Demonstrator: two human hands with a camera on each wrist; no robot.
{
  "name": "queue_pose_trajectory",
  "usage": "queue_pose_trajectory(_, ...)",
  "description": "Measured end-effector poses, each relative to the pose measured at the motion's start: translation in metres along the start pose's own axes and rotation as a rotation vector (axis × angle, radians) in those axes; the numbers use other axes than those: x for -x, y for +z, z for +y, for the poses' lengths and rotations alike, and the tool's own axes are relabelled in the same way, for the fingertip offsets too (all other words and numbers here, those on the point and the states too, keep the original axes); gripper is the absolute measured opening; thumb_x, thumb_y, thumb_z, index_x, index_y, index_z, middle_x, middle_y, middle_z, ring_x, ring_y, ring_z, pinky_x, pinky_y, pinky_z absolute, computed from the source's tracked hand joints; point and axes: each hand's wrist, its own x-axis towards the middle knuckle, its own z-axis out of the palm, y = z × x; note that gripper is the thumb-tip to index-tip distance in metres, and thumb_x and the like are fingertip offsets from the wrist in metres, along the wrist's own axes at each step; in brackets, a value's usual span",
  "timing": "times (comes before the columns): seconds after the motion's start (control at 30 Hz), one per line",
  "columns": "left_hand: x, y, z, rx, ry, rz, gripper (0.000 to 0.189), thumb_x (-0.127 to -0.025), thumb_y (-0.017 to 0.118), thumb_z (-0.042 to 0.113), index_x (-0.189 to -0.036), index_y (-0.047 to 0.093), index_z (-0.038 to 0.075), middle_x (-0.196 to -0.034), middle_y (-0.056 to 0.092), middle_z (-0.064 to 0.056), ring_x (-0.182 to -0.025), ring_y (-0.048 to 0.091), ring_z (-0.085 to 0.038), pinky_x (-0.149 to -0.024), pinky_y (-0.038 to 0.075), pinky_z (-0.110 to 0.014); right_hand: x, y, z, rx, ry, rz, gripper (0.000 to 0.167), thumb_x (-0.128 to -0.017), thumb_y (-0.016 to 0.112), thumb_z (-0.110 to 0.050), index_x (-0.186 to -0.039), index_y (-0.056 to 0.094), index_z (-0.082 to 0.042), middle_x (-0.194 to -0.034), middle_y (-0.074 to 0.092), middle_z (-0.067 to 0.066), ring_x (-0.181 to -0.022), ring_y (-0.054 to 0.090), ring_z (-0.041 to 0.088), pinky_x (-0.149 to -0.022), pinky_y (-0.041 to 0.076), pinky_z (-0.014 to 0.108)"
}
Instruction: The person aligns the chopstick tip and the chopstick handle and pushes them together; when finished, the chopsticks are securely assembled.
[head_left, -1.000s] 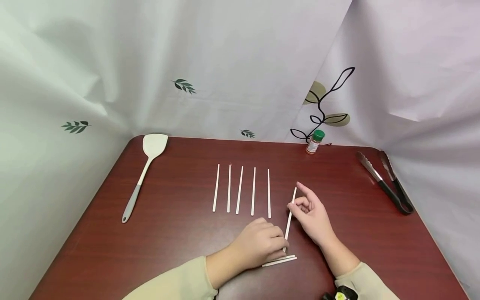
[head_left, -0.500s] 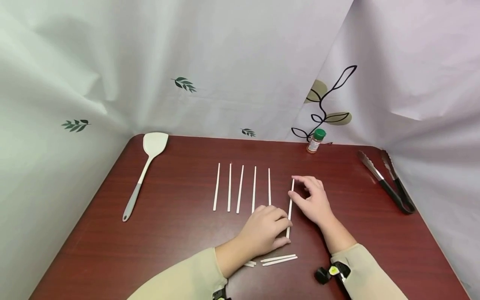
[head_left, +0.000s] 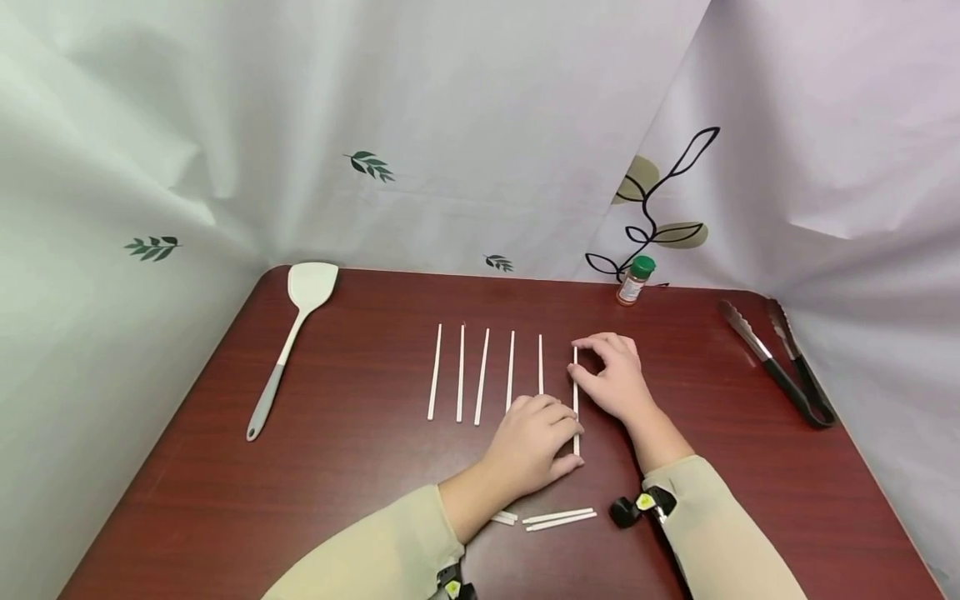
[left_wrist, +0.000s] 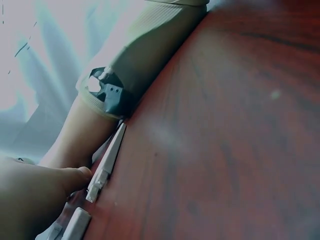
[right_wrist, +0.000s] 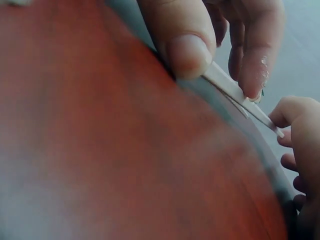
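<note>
One thin white stick lies lengthwise at the right end of a row of similar white sticks. At its near end, my left hand holds it between thumb and fingers. My right hand pinches the far part with thumb and bent index finger. Seen from the right wrist, the left thumb looms large beside the stick, with the right hand farther along it. Below the left hand are two loose sticks; more stick ends are partly hidden by that arm.
On the red-brown table, a white spatula with grey handle lies at the left. A green-capped jar stands at the back, with black-handled tongs at the right. A white curtain surrounds the table's back and sides.
Both hands have moved the stick away from the front edge and slightly left; its slant has become nearly straight in line with the row. The extended right index finger has bent onto the far end.
</note>
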Motion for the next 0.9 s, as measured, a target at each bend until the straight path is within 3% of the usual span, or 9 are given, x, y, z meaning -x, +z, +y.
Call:
queue_pose_trajectory(0.17, -0.005, 0.002, -0.001, -0.026, -0.038, -0.019, 0.035, -0.086, 0.084, 0.051, -0.11, 0.078, 0.027, -0.118, 0.072, 0.013, -0.116, 0.061, -0.013, -0.093, 0.047, -0.036, -0.011, 0.001, 0.002, 0.034, 0.104, -0.059, 0.032, -0.085, 0.077, -0.02, -0.116, 0.078, -0.01, -0.122, 0.066, 0.013, -0.126, 0.046, 0.043, -0.104, 0.03, 0.064)
queue_pose_trajectory(0.3, -0.006, 0.003, 0.0, -0.027, -0.071, -0.044, 0.032, -0.088, 0.082, 0.05, -0.111, 0.078, 0.028, -0.119, 0.072, 0.014, -0.119, 0.06, -0.013, -0.097, 0.046, -0.036, -0.016, 0.0, 0.001, 0.077, 0.137, -0.115, 0.037, -0.085, 0.078, -0.024, -0.12, 0.078, -0.012, -0.127, 0.064, 0.012, -0.131, 0.043, 0.043, -0.105, 0.028, 0.065)
queue_pose_trajectory(0.57, -0.004, 0.005, 0.0, -0.039, -0.076, -0.007, 0.024, -0.088, 0.081, 0.047, -0.105, 0.078, 0.03, -0.113, 0.072, 0.016, -0.117, 0.061, -0.013, -0.096, 0.045, -0.038, -0.016, 0.002, 0.0, 0.143, 0.119, -0.183, 0.046, -0.086, 0.077, -0.028, -0.13, 0.075, -0.014, -0.133, 0.058, 0.013, -0.135, 0.039, 0.044, -0.104, 0.028, 0.066)
queue_pose_trajectory(0.9, -0.005, 0.004, 0.0, -0.059, -0.09, -0.019, 0.019, -0.091, 0.08, 0.044, -0.104, 0.078, 0.031, -0.115, 0.072, 0.016, -0.119, 0.06, -0.013, -0.097, 0.045, -0.038, -0.014, 0.002, 0.0, 0.182, 0.091, -0.201, 0.05, -0.095, 0.078, -0.036, -0.139, 0.072, -0.015, -0.134, 0.055, 0.014, -0.131, 0.038, 0.044, -0.104, 0.027, 0.064)
